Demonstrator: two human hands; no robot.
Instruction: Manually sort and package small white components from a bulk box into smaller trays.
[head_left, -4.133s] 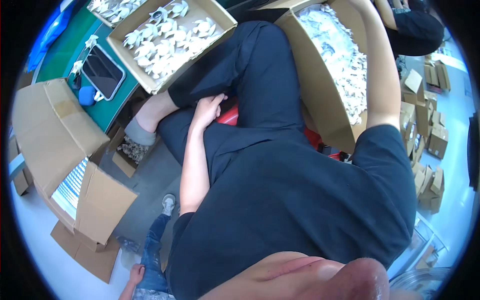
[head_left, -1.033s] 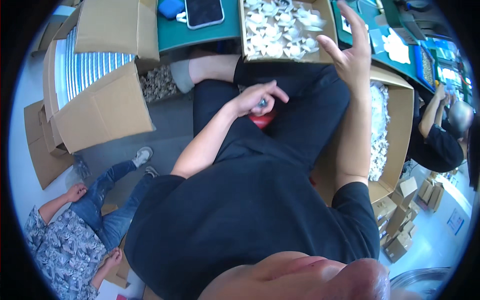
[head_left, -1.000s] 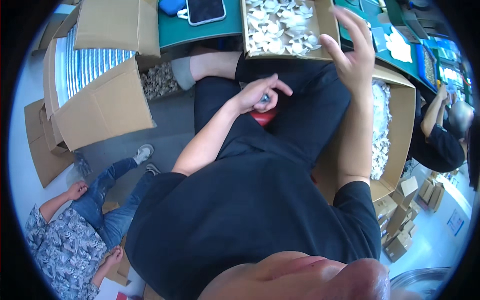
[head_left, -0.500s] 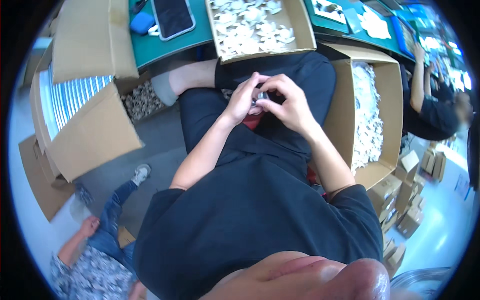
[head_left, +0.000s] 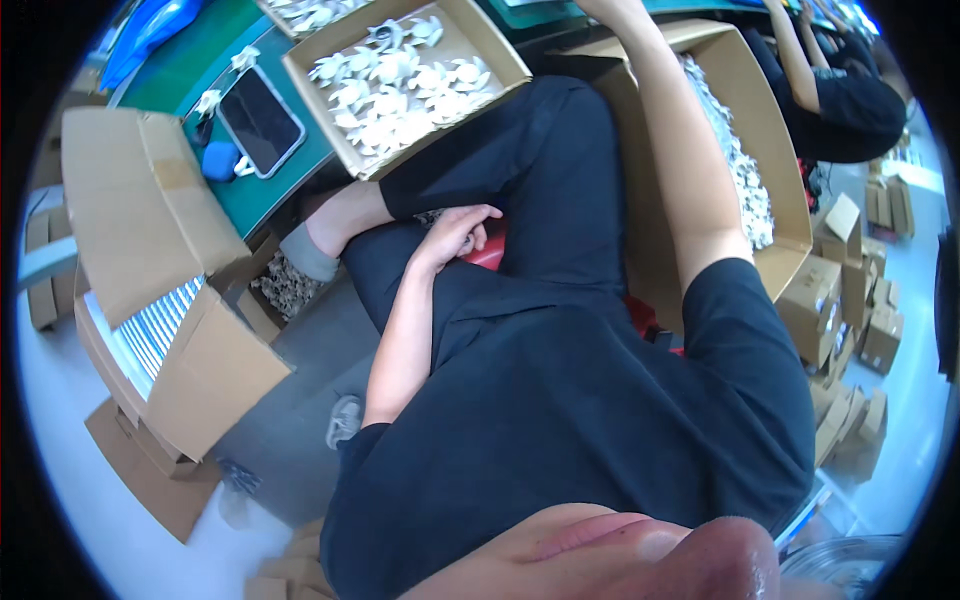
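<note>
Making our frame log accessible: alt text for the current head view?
Seated person in black, right arm extended across a large open carton, right hand mostly cut off by the upper edge; left hand half-curled over the lap, its contents unclear. A shallow box of white finned parts sits at the edge of a green table, right of a phone.

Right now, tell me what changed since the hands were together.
The right hand has parted from the left hand and reached forward to the picture's top edge, mostly cut off. The view has swung round. The left hand stays over the lap; the phone still lies on the table.
</note>
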